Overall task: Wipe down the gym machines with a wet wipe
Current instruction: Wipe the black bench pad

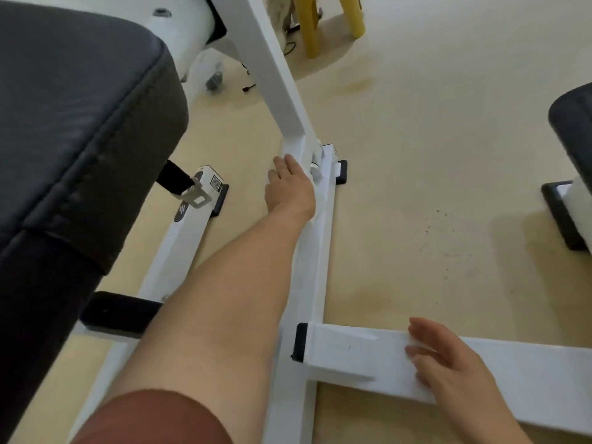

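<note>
A white steel gym machine frame [315, 238] runs along the beige floor, with a slanted upright [275, 68] rising from its far end. My left hand [290, 187] reaches down to the foot of that upright. Its straight fingers press a white wipe [282, 153] against the joint; the wipe is hard to tell apart from the white paint. My right hand [443, 358] rests flat, fingers spread, on a white cross bar [349, 350] near the bottom right and holds nothing.
A large black padded seat [80, 123] fills the left side, with a strap and metal buckle [193, 195] hanging below it. Yellow stool legs [320, 24] stand at the top. Another machine's black pad [573, 123] and foot [563, 216] are at the right edge. A black cable [250, 88] lies on the floor.
</note>
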Demonstrator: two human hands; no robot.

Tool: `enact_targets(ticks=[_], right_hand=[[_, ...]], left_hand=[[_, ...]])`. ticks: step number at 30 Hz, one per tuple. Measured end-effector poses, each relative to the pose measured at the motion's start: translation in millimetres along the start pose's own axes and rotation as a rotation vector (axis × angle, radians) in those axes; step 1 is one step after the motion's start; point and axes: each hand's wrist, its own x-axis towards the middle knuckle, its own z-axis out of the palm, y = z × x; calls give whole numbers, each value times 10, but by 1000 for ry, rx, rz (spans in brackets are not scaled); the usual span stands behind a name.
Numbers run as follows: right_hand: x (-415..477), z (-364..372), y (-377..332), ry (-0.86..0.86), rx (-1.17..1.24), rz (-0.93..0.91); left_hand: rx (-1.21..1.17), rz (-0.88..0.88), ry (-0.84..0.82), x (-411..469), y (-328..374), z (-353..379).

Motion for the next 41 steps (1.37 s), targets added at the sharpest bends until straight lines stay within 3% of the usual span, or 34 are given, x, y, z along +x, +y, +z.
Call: enact_targets(ticks=[5, 7, 9, 11, 14, 17, 20, 22, 24, 29, 32, 37, 41], right_hand=[[-291, -44, -330, 25, 134, 59], [-524, -102, -519, 29, 182, 76], [-782, -190, -716, 30, 188, 87], [-1042, -281, -934, 14, 187, 107], [-1382, -429, -1268, -16, 195, 184], [-1683, -674, -1644, -102, 210, 318], [-2030, -899, -2076, -284, 340, 359], [-2260, -935, -2314, -237, 361, 315], [-2496, -908, -2578, -82, 324, 263], [-3030, -839, -3166, 18, 128, 176], [-3218, -775, -3424, 43, 139, 121], [-3427, -573, -3710, 19, 137, 136], [-3423, -269, -3802, -128, 176, 275]], left_hand=[[192, 162, 30, -463, -75, -11], [53, 138, -21, -768, -167, -131], [-194, -1, -44, -1096, -228, -386], [-547, -276, -61, -1466, -175, -637], [-1385, -734, -162, -2088, 139, -1020], [-1896, -757, -487, -2739, 344, -1596], [-2073, -656, -732, -3232, 240, -2247], [-2102, -599, -780, -3453, 118, -2638], [-2132, -599, -742, -3615, -2, -3016], [-2067, -826, -507, -3775, -229, -3794], [-1976, -871, -391, -3813, -294, -4113], [-1526, -538, -115, -3853, -636, -4416], [-1356, -453, -112, -3709, -1206, -4365]])
